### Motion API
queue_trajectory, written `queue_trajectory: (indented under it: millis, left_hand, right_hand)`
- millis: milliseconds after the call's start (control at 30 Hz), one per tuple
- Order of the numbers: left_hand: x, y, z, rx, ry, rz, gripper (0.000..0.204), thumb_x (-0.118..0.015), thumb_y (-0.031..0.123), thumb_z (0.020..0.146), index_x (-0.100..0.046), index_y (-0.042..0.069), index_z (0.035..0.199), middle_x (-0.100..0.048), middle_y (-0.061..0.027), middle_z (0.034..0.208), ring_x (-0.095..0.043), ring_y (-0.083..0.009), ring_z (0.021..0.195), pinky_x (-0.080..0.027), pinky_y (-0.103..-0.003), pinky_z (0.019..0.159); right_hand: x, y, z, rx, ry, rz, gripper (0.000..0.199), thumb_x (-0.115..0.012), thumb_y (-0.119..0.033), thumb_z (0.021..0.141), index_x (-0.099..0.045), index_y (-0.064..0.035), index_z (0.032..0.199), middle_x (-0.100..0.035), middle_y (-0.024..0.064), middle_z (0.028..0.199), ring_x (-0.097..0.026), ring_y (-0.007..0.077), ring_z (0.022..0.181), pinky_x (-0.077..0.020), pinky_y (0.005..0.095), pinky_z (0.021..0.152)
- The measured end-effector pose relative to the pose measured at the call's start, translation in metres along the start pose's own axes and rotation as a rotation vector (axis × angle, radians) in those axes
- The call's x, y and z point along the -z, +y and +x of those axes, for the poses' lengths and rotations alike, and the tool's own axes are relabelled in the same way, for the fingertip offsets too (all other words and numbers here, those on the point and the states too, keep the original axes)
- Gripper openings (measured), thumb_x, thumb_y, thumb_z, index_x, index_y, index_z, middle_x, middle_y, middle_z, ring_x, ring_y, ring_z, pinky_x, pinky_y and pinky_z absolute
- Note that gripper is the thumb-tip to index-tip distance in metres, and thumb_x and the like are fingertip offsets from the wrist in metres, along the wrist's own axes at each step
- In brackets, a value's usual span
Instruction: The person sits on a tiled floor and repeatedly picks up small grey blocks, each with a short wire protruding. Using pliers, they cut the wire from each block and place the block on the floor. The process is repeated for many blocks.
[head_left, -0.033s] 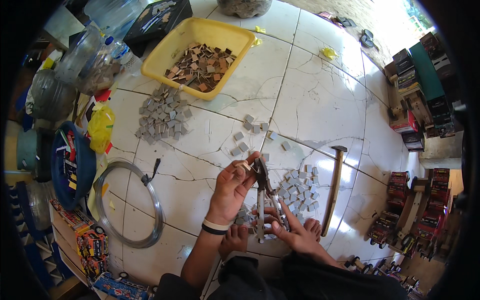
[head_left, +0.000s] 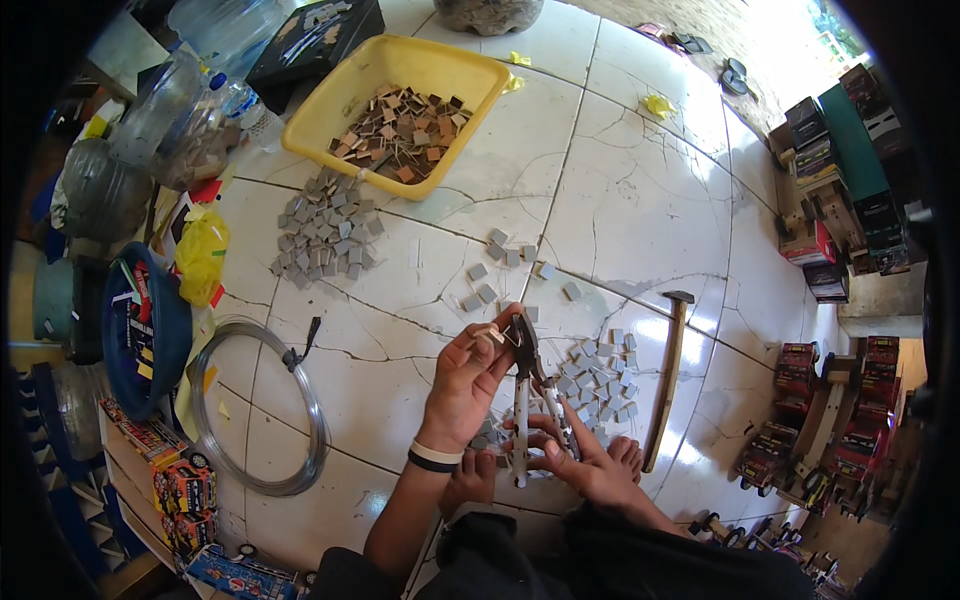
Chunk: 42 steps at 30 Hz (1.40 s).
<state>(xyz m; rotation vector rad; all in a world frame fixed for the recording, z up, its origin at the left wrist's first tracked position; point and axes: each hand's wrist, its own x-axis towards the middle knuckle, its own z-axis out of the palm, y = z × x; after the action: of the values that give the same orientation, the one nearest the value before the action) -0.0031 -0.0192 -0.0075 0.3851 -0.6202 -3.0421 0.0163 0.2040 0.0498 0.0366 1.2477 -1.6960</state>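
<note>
Currently: Two Hands, One Pair of Pliers, One Small Block

Presently, the left hand (head_left: 460, 390) holds one small tan block (head_left: 487, 334) between thumb and fingertips; its fingers are closed to a pinch. The block sits just beside the head of one pair of pliers (head_left: 524, 350). Whether the plier jaws grip anything cannot be determined.

The right hand (head_left: 575, 462) has its fingers curled around the two plier handles, which stand slightly apart. Two bands, one white (head_left: 437, 453) and one black (head_left: 432, 463), circle the left wrist.

Surrounding items on the tiled floor (head_left: 640, 200):
- One yellow tub (head_left: 430, 70), containing many brown and tan blocks, too overlapped to count.
- Two main piles of gray blocks: a left pile (head_left: 325, 235) beside the tub and a right pile (head_left: 600, 380) beyond the pliers. About nine loose gray blocks (head_left: 487, 293) lie between them.
- One hammer (head_left: 667, 390), right of the right pile.
- One wire coil (head_left: 320, 425), left of the left hand.
- One blue basin (head_left: 172, 320), left of the coil.
</note>
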Motion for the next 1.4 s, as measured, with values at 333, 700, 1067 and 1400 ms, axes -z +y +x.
queue_trajectory:
  millis: [333, 700, 1067, 1400]
  left_hand:
    - [0.001, -0.018, -0.003, -0.075, 0.051, -0.037, 0.029, -0.076, 0.014, 0.1, -0.066, 0.006, 0.126, -0.052, -0.0168, 0.16, -0.056, -0.0249, 0.144, -0.051, -0.036, 0.119]
    - [-0.001, -0.018, -0.003, -0.093, 0.046, -0.047, 0.023, -0.075, 0.016, 0.101, -0.065, 0.005, 0.119, -0.053, -0.0169, 0.16, -0.059, -0.0245, 0.14, -0.053, -0.036, 0.117]
    - [0.008, -0.021, -0.004, -0.089, 0.013, -0.064, 0.022, -0.073, 0.012, 0.102, -0.065, 0.003, 0.121, -0.055, -0.0186, 0.157, -0.058, -0.0271, 0.142, -0.052, -0.037, 0.118]
    - [0.019, -0.024, 0.001, -0.1, 0.103, 0.185, 0.021, -0.073, 0.01, 0.102, -0.066, 0.001, 0.119, -0.051, -0.0205, 0.161, -0.049, -0.0307, 0.15, -0.041, -0.042, 0.126]
  right_hand:
    - [-0.004, -0.014, 0.0, -0.076, -0.074, 0.288, 0.074, -0.056, -0.028, 0.113, -0.014, -0.0201, 0.173, -0.04, 0.012, 0.161, -0.053, 0.0232, 0.139, -0.0495, 0.042, 0.114]
    - [-0.003, -0.01, 0.0, -0.102, -0.058, 0.267, 0.075, -0.056, -0.026, 0.113, -0.012, -0.02, 0.174, -0.044, 0.011, 0.157, -0.054, 0.0225, 0.139, -0.0487, 0.0385, 0.114]
    - [-0.001, 0.004, 0.011, -0.229, -0.072, 0.061, 0.036, -0.065, -0.024, 0.11, -0.056, -0.0056, 0.139, -0.065, 0.0071, 0.106, -0.062, 0.0168, 0.098, -0.051, 0.0345, 0.087]
    - [0.007, 0.043, 0.027, 0.146, 0.44, -0.643, 0.023, -0.072, -0.015, 0.101, -0.061, -0.0026, 0.117, -0.062, 0.0071, 0.077, -0.058, 0.0152, 0.068, -0.0487, 0.0337, 0.065]
